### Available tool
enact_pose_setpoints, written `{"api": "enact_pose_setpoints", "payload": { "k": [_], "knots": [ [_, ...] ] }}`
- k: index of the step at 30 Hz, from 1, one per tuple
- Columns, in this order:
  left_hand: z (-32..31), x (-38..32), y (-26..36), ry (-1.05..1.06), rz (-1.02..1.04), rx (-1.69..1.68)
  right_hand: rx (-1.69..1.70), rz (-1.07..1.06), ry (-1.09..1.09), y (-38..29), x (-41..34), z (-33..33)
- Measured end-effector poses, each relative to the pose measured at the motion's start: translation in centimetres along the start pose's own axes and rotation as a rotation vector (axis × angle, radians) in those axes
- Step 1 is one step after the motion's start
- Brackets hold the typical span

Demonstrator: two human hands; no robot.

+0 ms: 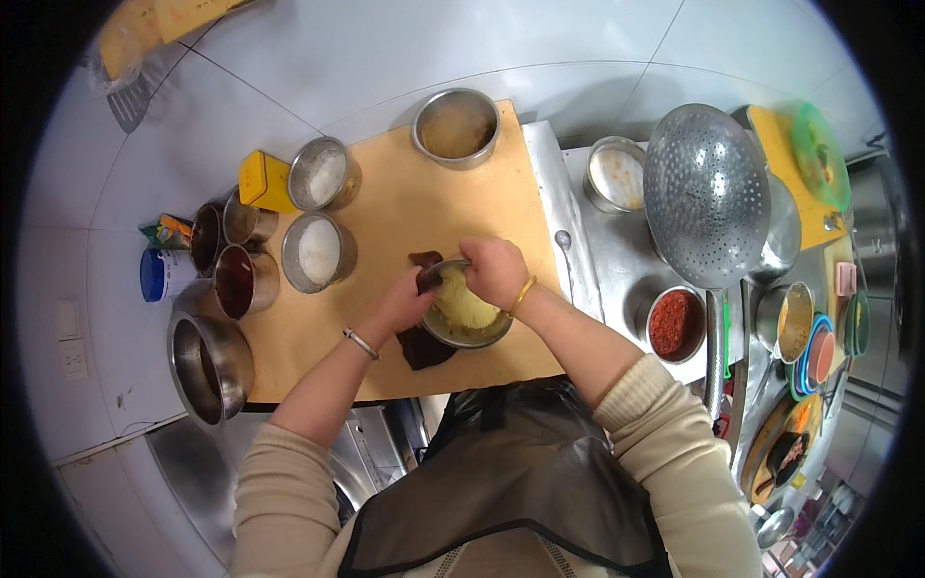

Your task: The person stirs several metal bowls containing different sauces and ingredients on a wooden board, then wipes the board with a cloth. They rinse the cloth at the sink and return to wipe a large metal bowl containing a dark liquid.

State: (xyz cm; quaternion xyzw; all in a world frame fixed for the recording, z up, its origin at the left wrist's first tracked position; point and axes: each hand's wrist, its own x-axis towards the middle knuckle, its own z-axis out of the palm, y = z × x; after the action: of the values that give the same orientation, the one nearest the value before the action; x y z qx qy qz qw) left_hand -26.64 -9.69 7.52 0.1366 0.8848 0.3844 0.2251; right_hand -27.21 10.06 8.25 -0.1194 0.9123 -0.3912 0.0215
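Before me, near the front of a wooden board point(390, 173), is a round metal bowl point(468, 341) with pale yellow powder point(468, 307) in it. My left hand point(399, 309) grips its left side, the thumb at the rim. On the far right rim, my right hand point(498, 271) is closed around the edge. A dark brown cloth point(426, 352) lies under and beside the bowl, and part of it shows behind my left hand. My palms hide some of the rim.
Left are metal pots of white powder point(318, 251), a yellow tin point(264, 180) and a large steel pot point(209, 368). A metal pot of brown powder point(457, 134) stands behind. At right are a perforated strainer point(707, 195), a pot of red flakes point(676, 325) and a small spoon point(564, 242).
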Motion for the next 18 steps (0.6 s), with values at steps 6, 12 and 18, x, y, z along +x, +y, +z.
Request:
{"api": "enact_pose_setpoints", "payload": {
  "k": [6, 12, 18],
  "knots": [
    [4.6, -4.3, 0.7, 0.132, -0.619, -0.696, 0.132, 0.084, 0.139, 0.8, -1.2, 1.0],
    [11.2, -6.0, 3.9, 0.397, -0.813, -1.314, 0.182, 0.186, 0.095, 0.8, -1.2, 1.3],
    [7.6, -4.0, 2.1, 0.272, -0.783, -0.997, 0.362, 0.418, 0.133, 0.8, -2.5, -0.3]
  ]
}}
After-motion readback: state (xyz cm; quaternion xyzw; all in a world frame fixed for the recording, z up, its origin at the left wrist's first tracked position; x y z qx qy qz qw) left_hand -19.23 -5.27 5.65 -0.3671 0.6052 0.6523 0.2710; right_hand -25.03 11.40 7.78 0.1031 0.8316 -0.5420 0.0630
